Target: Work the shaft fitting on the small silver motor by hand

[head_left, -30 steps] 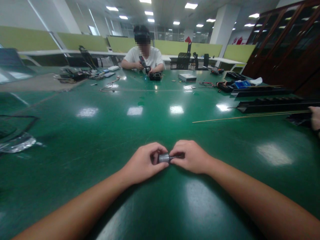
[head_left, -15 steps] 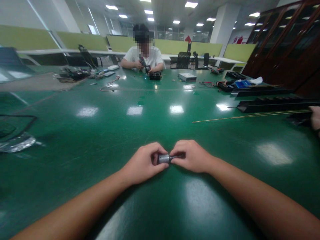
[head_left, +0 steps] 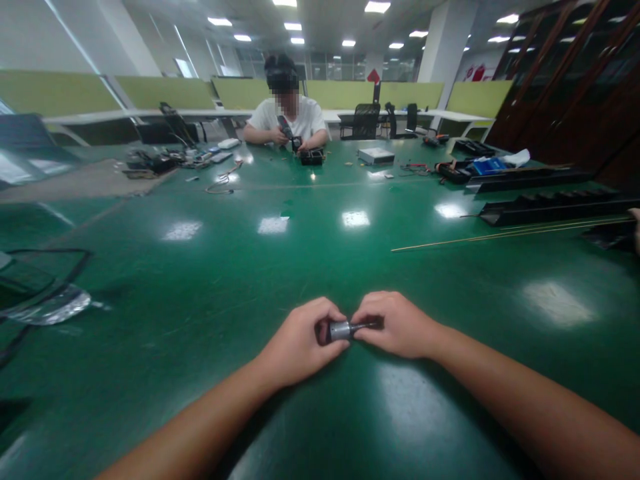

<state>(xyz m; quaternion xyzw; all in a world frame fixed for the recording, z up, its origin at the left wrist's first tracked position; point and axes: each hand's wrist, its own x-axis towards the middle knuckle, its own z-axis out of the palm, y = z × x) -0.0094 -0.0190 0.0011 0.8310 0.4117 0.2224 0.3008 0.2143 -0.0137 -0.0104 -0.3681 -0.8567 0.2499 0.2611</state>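
Observation:
Between the fingers of my left hand [head_left: 306, 341] is a short grey metal cylinder [head_left: 341, 331], lying on its side just above or on the green tabletop [head_left: 280, 267]. My left thumb and fingers close around it from the left. A thin dark shaft [head_left: 367, 325] points out from the cylinder's right end. My right hand [head_left: 403, 325] pinches this shaft between thumb and fingertips, close up against the cylinder. The shaft's far end is partly covered by my right palm. I cannot make out exactly what kind of part it is.
Across the table a person [head_left: 287, 117] in a white shirt handles a dark tool. Thin yellowish rods [head_left: 450, 241] and black channel pieces [head_left: 550, 207] lie at right, near another person's hand. A clear plastic item [head_left: 55, 307] is at left; electronics clutter the far left.
The whole view has shifted slightly, so my hands and the cylinder appear a little lower and further right. My grip on both parts looks the same.

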